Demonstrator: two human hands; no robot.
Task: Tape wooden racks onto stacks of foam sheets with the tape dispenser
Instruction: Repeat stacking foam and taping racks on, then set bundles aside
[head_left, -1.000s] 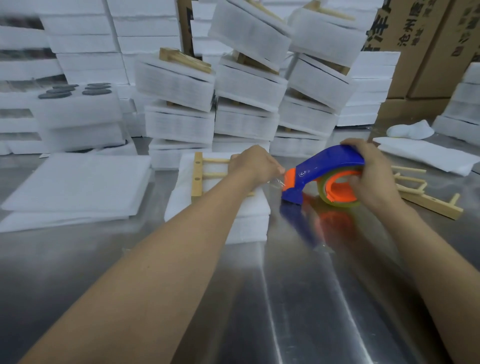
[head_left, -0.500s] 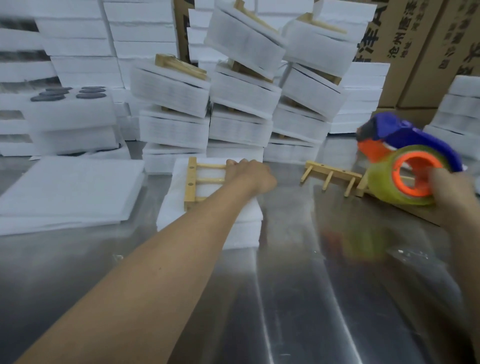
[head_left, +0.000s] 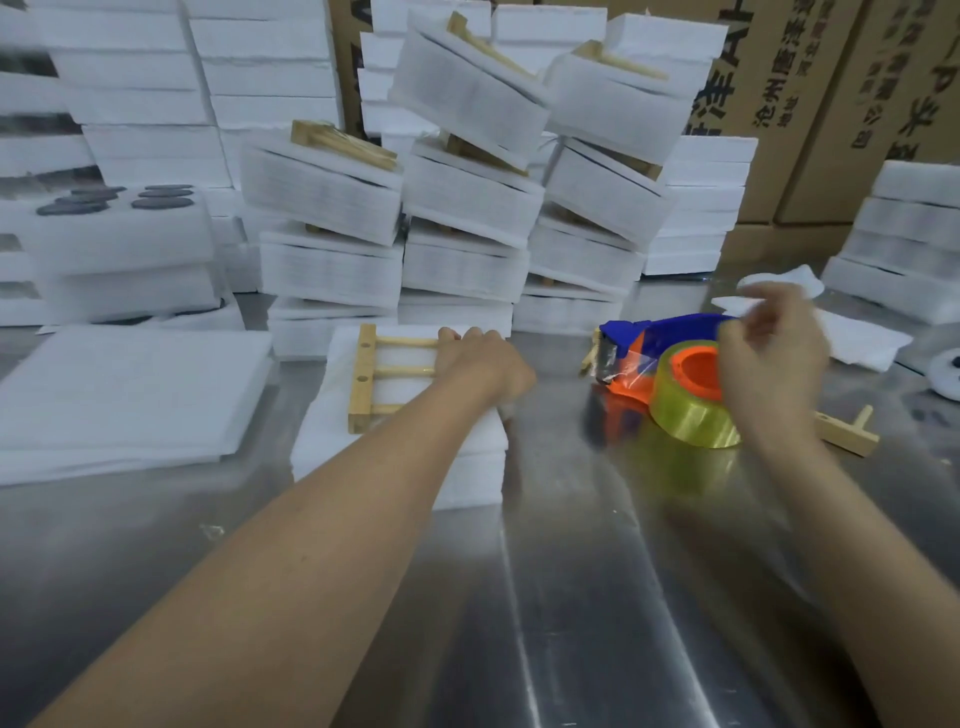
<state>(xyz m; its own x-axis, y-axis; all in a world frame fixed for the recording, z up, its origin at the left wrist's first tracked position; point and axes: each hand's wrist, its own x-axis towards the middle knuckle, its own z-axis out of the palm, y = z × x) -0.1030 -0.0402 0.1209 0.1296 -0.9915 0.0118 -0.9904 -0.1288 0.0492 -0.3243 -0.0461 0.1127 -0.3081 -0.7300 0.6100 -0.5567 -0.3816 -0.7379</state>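
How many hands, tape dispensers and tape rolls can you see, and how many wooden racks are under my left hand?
Hands: 2, left hand and right hand
Tape dispenser: 1
Tape roll: 1
Wooden rack under the left hand: 1
Total: 5

Bright, even light from overhead; the steel bench (head_left: 597, 597) shows long pale streaks of glare and a smeared orange-yellow reflection under the tape dispenser (head_left: 670, 374); shadows are soft; the right hand (head_left: 774, 364) is motion-blurred; foam stacks (head_left: 119, 239) at the left edge are smeared and bowed by the wide lens.
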